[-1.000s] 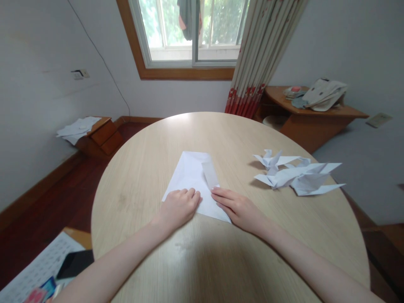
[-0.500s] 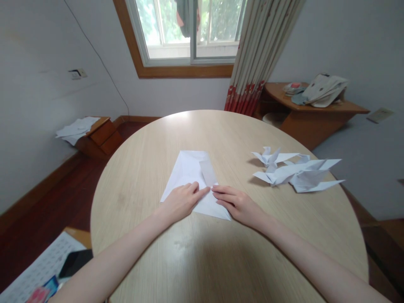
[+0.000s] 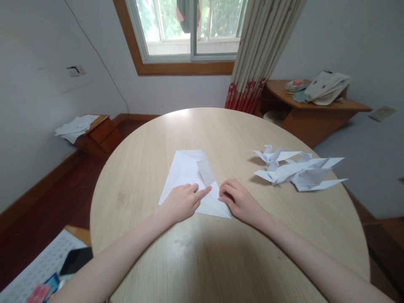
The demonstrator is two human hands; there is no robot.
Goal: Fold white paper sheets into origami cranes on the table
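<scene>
A white sheet of paper [image 3: 181,168], folded in along its upper right side and tapering toward the far end, lies flat on the round table. My left hand [image 3: 183,201] rests on the paper's near part, its index finger stretched to the right along the folded flap [image 3: 205,171]. At the paper's right edge, my right hand [image 3: 237,200] has its fingers curled, with thumb and fingertips close together on that edge. Several folded paper birds [image 3: 301,172] stand to the right of my right hand.
The pale wooden table [image 3: 151,139] has a curved edge. A dark phone [image 3: 75,260] and a printed sheet [image 3: 41,261] lie low at the left. Papers [image 3: 77,126] cover a small cabinet back left; a bag [image 3: 326,87] sits on a brown desk [image 3: 322,111] back right.
My right hand has shifted slightly right, and its fingers have gone from stretched flat to curled. My left hand stays on the paper, nearly unmoved.
</scene>
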